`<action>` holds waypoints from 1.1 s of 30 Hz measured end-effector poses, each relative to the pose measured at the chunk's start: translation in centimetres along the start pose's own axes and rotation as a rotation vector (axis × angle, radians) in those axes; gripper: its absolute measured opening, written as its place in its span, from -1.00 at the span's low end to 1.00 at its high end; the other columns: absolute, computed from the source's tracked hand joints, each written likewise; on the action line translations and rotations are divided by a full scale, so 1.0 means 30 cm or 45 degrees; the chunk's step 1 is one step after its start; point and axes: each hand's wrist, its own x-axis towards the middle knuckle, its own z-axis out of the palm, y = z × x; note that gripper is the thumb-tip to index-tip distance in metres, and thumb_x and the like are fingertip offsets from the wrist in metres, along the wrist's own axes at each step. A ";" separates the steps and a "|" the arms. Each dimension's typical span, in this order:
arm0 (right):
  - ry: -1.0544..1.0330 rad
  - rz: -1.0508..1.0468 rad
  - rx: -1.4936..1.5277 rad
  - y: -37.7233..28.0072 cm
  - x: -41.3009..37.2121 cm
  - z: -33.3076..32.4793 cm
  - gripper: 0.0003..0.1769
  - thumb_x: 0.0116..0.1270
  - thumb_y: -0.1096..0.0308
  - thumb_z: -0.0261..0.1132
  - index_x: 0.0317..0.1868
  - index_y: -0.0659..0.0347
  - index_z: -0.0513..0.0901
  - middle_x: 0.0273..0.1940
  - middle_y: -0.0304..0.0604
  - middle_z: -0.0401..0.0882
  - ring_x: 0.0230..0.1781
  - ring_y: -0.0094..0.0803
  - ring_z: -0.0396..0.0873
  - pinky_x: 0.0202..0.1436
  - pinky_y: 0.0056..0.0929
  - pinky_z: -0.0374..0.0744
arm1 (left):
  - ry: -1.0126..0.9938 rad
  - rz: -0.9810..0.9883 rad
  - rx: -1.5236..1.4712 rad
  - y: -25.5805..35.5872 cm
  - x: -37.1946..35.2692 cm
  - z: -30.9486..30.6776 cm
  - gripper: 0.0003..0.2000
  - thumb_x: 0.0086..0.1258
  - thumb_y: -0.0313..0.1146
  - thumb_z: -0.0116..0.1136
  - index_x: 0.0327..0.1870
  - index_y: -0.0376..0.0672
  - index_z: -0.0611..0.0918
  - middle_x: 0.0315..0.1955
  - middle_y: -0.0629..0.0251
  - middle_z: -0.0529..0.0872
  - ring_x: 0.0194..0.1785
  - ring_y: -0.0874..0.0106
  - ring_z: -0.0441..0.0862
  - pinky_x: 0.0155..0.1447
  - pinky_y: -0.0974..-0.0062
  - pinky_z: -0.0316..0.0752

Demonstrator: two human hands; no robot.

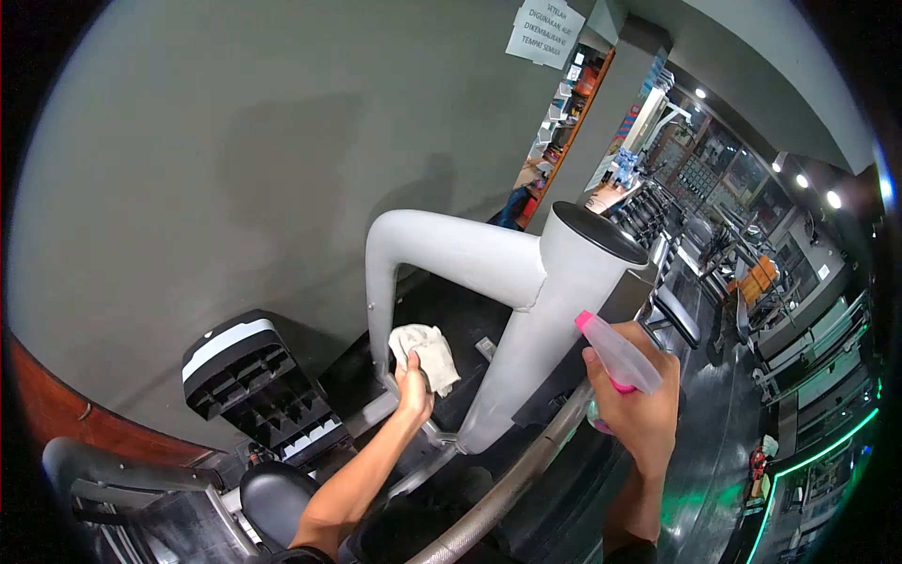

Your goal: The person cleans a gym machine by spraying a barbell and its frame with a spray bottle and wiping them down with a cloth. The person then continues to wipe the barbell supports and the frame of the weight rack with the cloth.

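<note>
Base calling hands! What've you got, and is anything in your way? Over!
Left hand holding white cloth near pale frame. Right hand gripping spray bottle. Curved bar between them, possibly in the way.

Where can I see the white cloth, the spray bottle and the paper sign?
White cloth (pixel 430 355): head view, on the middle of its bunched folds.
Spray bottle (pixel 620 357): head view, on its translucent spray head, behind the pink nozzle.
Paper sign (pixel 546 32): head view, on its printed middle.

Cloth (pixel 430 355): off-white
Spray bottle (pixel 624 357): cloudy white with pink nozzle (pixel 584 320)
Frame (pixel 460 244): light grey
Cap (pixel 599 231): black
Wall (pixel 216 141): plain grey
Sign (pixel 545 33): white, dark-lettered
Baseboard (pixel 103 414): reddish brown
</note>
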 end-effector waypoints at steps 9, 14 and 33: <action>-0.136 0.009 -0.011 -0.020 0.081 0.020 -0.85 0.23 0.34 0.31 -0.30 0.23 0.56 -0.56 0.01 0.56 -0.52 -0.01 0.59 -0.41 -0.29 0.49 | 0.101 -0.173 0.090 -0.101 -0.069 -0.063 -0.63 0.59 -0.30 -0.24 0.35 -0.11 0.24 0.20 0.13 0.48 0.22 0.22 0.50 0.25 0.17 0.48; -0.194 0.012 -0.100 -0.030 0.102 0.013 -0.84 0.21 0.33 0.32 -0.30 0.23 0.57 -0.54 0.04 0.57 -0.49 0.06 0.58 -0.38 -0.24 0.50 | 0.044 -0.185 0.046 -0.119 -0.075 -0.067 -0.61 0.58 -0.33 -0.18 0.37 -0.12 0.25 0.23 0.15 0.45 0.26 0.26 0.45 0.28 0.20 0.42; -0.223 -0.190 -0.202 -0.064 0.185 0.093 -0.85 0.20 0.28 0.32 -0.28 0.13 0.58 -0.54 0.05 0.60 -0.44 0.05 0.61 -0.36 -0.09 0.53 | -0.055 -0.085 0.279 -0.135 -0.125 -0.025 -0.64 0.55 -0.28 -0.12 0.29 -0.19 0.34 0.11 0.19 0.54 0.11 0.32 0.55 0.19 0.28 0.48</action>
